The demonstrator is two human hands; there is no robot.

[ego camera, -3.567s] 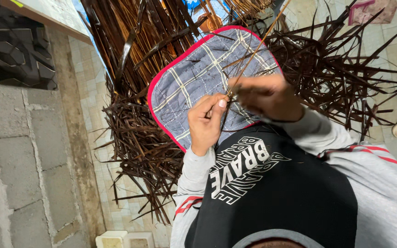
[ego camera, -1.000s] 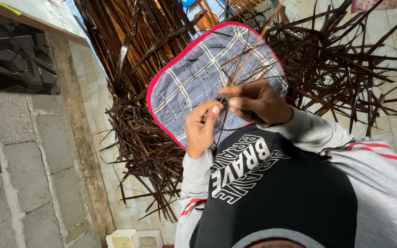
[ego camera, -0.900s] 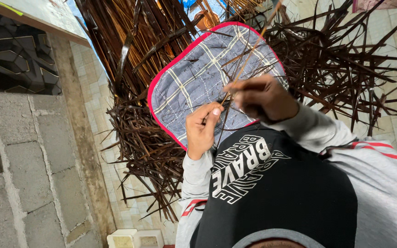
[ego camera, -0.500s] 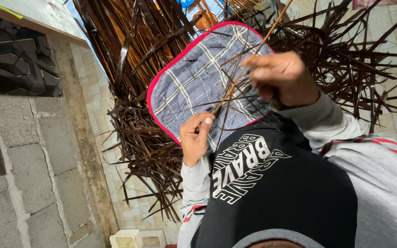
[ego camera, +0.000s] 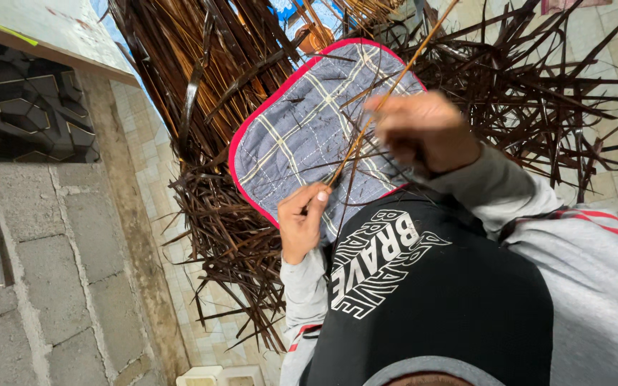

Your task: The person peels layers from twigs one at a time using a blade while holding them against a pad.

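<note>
My left hand (ego camera: 302, 218) pinches the lower end of a thin, pale brown stick (ego camera: 388, 89) that slants up and to the right over a grey-blue checked quilted pad with a red edge (ego camera: 295, 129). My right hand (ego camera: 423, 132) is blurred, raised above the pad to the right of the stick, with its fingers closed on a dark thin leaf strip (ego camera: 345, 193) that hangs toward my left hand. I cannot tell whether it also holds a tool. My black printed top and grey sleeves fill the lower right.
Dry dark brown leaf strips (ego camera: 223, 236) are heaped all round the pad, with longer ones (ego camera: 180, 64) standing at the top. A grey block wall (ego camera: 44, 271) and a dark patterned panel (ego camera: 23, 114) are at the left. Pale floor tiles (ego camera: 609, 43) show at the right.
My right hand has risen up and to the right, away from my left hand, drawing the strip off the stick. My left hand has slid slightly down and stays pinched on the stick's end.
</note>
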